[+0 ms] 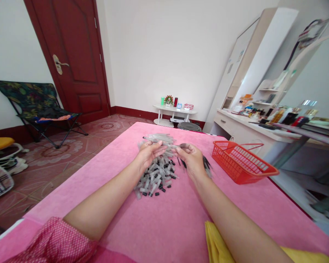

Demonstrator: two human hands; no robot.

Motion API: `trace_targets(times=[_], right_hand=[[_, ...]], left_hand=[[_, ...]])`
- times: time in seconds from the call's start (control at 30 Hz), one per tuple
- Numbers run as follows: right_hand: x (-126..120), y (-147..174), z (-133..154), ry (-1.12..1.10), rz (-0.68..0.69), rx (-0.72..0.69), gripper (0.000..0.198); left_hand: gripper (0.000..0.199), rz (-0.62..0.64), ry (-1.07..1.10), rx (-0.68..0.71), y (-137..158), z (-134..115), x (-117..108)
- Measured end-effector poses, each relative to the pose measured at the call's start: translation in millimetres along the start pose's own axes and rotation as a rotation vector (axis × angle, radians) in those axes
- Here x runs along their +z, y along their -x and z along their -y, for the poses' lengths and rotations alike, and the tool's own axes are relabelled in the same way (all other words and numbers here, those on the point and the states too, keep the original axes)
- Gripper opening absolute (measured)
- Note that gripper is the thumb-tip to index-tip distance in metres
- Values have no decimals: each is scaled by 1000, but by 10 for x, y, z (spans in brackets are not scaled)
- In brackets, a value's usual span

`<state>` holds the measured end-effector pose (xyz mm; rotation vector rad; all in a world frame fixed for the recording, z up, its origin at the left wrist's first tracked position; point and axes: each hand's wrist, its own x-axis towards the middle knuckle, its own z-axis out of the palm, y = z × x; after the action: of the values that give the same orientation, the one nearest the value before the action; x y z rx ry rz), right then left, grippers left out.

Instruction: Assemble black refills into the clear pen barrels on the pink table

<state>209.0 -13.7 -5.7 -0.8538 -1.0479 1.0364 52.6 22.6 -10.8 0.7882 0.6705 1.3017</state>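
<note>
A heap of small clear plastic tubes and black caps (157,173) lies on a pink cloth-covered surface (167,223). My left hand (149,152) is over the heap, palm up, holding a bundle of clear tubes (160,138) that stick out toward the far side. My right hand (192,156) is just right of the heap, its fingertips pinching a small dark piece (182,145) close to the tubes in the left hand. Several thin black sticks (207,163) lie under and beside the right hand.
An orange plastic basket (242,160) stands on the cloth to the right of my hands. A white dressing table (252,126) with bottles runs along the right. A folding chair (35,106) and red door (76,58) are at the left; yellow cloth (216,244) lies near my right arm.
</note>
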Motion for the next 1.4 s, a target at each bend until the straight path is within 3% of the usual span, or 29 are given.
trace_targets(times=[0.17, 0.4, 0.57, 0.9, 1.13, 1.3, 1.4], right_hand=[[15, 16, -4, 132, 52, -55, 26], [-59, 8, -41, 627, 81, -325, 19], [-67, 11, -63, 638, 103, -317, 15], [-29, 14, 33, 372, 82, -14, 13], [-67, -1, 74, 172, 133, 259, 11], [-143, -40, 94, 67, 274, 466, 10], [-146, -46, 164, 102, 340, 493, 10]], left_hand=[[14, 14, -34, 18, 13, 35, 20], [11, -34, 4, -30, 19, 100, 56], [10, -26, -9, -8, 25, 129, 64], [32, 74, -103, 183, 54, 184, 41], [27, 166, -239, 306, 77, 140, 35], [24, 239, -305, 339, 111, 66, 41], [24, 226, -343, 338, 98, 23, 47]])
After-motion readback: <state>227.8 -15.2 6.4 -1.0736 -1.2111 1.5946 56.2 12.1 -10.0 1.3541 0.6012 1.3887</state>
